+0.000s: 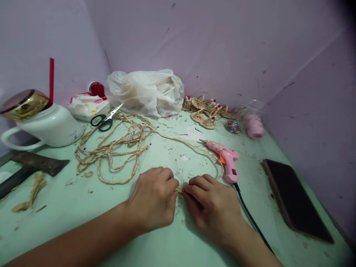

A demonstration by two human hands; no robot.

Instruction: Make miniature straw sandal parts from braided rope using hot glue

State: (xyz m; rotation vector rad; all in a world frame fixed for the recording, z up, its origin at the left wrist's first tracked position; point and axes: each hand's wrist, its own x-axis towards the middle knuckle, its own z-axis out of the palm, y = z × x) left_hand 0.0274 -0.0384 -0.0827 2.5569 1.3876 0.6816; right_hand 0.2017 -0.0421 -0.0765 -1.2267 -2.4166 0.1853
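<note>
Braided cord (124,182) lies in loose loops across the pale green surface (155,244), one strand running behind the pink glue gun (229,163) toward your hands. At front center, your left hand (157,196) and right hand (214,207) nearly meet, each grip closed on a short section, apparently of the same cord. A white plastic bag (150,92) sits at the back, a white mug (55,128) at left, a dark phone (296,198) at right, and black-handled scissors (107,119) beside the loops.
</note>
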